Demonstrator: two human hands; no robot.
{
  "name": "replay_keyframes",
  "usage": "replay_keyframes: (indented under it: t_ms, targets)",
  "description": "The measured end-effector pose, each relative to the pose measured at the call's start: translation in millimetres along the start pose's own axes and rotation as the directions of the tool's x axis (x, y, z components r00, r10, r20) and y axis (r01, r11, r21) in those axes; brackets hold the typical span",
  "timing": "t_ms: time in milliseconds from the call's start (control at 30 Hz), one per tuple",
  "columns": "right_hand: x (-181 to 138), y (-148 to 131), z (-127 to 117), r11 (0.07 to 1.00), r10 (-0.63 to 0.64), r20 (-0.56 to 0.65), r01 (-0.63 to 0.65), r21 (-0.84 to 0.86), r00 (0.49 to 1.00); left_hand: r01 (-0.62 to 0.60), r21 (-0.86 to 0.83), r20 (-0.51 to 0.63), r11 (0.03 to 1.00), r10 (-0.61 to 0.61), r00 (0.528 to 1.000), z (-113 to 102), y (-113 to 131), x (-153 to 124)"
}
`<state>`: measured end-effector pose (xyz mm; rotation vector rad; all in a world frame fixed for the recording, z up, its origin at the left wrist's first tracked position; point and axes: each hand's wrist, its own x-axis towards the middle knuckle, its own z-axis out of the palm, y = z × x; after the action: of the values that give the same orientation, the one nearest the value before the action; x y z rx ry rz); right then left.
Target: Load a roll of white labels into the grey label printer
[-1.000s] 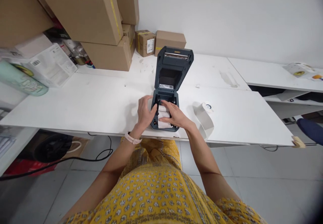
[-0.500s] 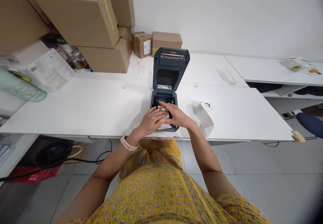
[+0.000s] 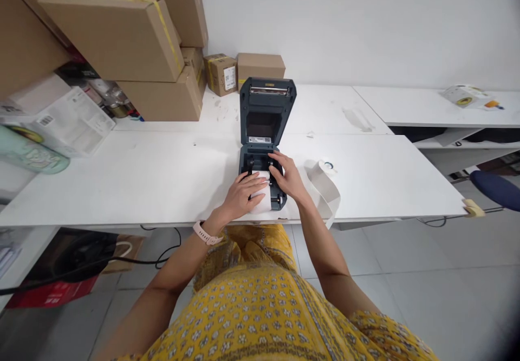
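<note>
A dark label printer (image 3: 266, 128) stands near the table's front edge with its lid tipped up and back. White label paper (image 3: 262, 202) lies inside its lower half, coming toward me over the front. My left hand (image 3: 240, 195) rests on the paper from the left, fingers stretched across it and thumb apart. At the printer's right inner side is my right hand (image 3: 290, 178), its fingers and thumb spread near the dark roll holder (image 3: 271, 162). Whether the right fingertips touch the holder is hard to make out.
To the printer's right stands another white roll (image 3: 326, 167) with a loose curled strip (image 3: 325, 190) reaching the table edge. Cardboard boxes (image 3: 162, 100) are stacked at the back left. A green bottle (image 3: 34, 150) lies at the far left. Black cables (image 3: 134, 262) hang below the table.
My right hand has shifted off the paper to the printer's right inner side, uncovering more of the white paper. My left hand stays on the paper. The camera view has shifted slightly.
</note>
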<state>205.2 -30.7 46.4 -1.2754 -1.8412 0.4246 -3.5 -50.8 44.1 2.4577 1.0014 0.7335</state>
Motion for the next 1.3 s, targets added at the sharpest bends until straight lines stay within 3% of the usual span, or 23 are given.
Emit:
replay_keyframes:
  t_ms: [100,200,300,367,467,567,667,767,833,900,967,1033,1133,1300]
  targets:
    - [-4,1,6,1.0,0.026,0.002,-0.026,0.0,1.0,0.003,0.065,-0.024,0.998,-0.002,1.0,5,9,-5]
    - [7,-1,-9,0.998,0.05,-0.146,-0.043,0.055,0.988,-0.029,0.108,-0.036,0.994,0.033,0.999,14,27,-19]
    - [51,-2,-38,0.997,0.023,-0.327,0.001,0.074,0.945,-0.082,0.114,-0.032,0.99,0.086,0.996,21,46,-38]
    - [97,1,-56,0.995,-0.004,-0.373,0.041,0.092,0.928,-0.093,0.114,-0.039,0.989,0.098,0.994,24,54,-48]
    - [165,5,-70,0.974,0.074,-0.264,-0.013,0.226,0.962,-0.098,0.099,-0.053,0.99,0.103,0.993,23,61,-58]
    - [189,0,-65,0.949,0.149,-0.073,-0.122,0.29,0.986,-0.109,0.051,-0.078,0.993,0.113,0.991,18,66,-66]
    - [148,-16,-53,0.975,0.043,-0.152,-0.008,0.224,0.987,-0.12,-0.04,-0.135,0.992,0.114,0.984,11,69,-77]
    - [67,-33,-40,0.976,0.0,-0.255,0.056,0.212,0.967,-0.062,-0.13,-0.354,0.99,0.012,0.935,0,70,-85]
    - [12,-41,-32,0.976,0.025,-0.264,0.034,0.215,0.964,0.038,-0.207,-0.547,0.978,-0.147,0.824,-8,66,-83]
    - [-29,-45,-22,0.98,0.087,-0.243,-0.039,0.196,0.966,0.139,-0.345,-0.625,0.928,-0.337,0.704,-14,58,-73]
    - [-55,-42,-12,0.975,0.181,-0.218,-0.145,0.169,0.959,0.224,-0.53,-0.515,0.818,-0.52,0.681,-15,48,-57]
    - [-67,-35,-4,0.947,0.291,-0.185,-0.254,0.198,0.939,0.346,-0.665,-0.294,0.662,-0.658,0.693,-10,37,-41]
    - [-69,-23,3,0.876,0.401,-0.081,-0.356,0.325,0.913,0.441,-0.733,-0.061,0.518,-0.695,0.716,4,26,-27]
    - [-65,-12,3,0.748,0.393,0.208,-0.443,0.494,0.896,0.377,-0.793,-0.029,0.478,-0.648,0.761,13,28,-27]
